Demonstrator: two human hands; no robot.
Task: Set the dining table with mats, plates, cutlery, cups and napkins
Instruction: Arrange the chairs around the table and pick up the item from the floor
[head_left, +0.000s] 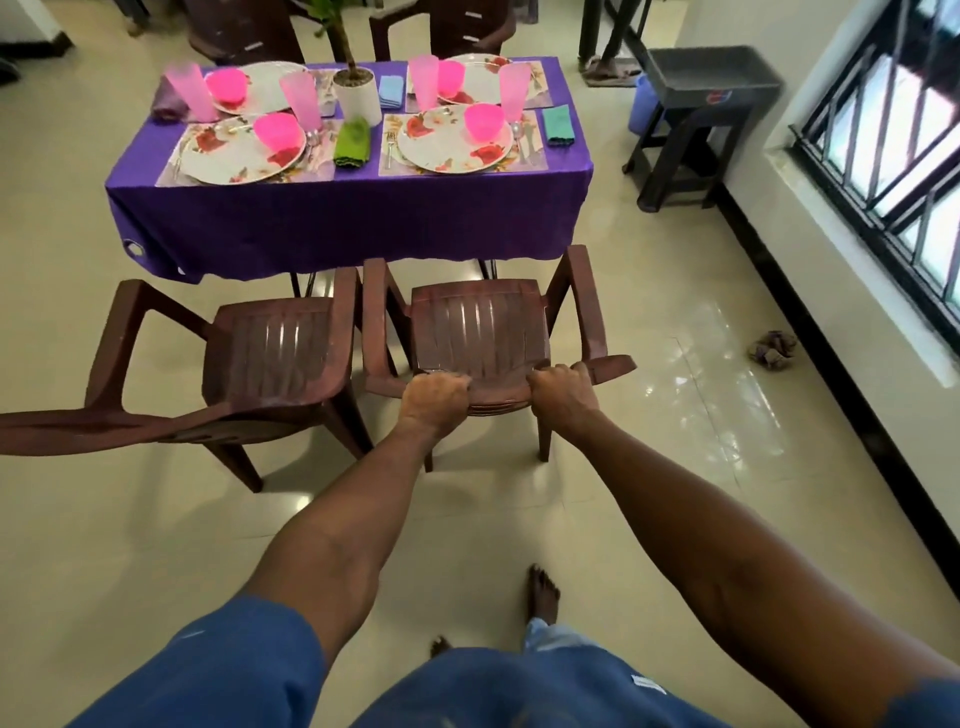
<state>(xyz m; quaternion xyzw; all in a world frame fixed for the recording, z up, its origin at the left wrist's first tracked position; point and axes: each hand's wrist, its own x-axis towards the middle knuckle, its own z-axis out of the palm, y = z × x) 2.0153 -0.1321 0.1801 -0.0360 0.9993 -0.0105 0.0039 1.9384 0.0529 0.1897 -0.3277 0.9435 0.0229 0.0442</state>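
Both hands, left hand and right hand, gripping brown chair backrest, no readable writing

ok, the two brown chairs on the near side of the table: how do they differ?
The right chair is gripped at the top of its backrest by the left hand and the right hand; no hand touches the left chair. The right chair faces the table squarely; the left chair sits angled, its backrest swung left. Both are brown plastic armchairs with slatted seats.
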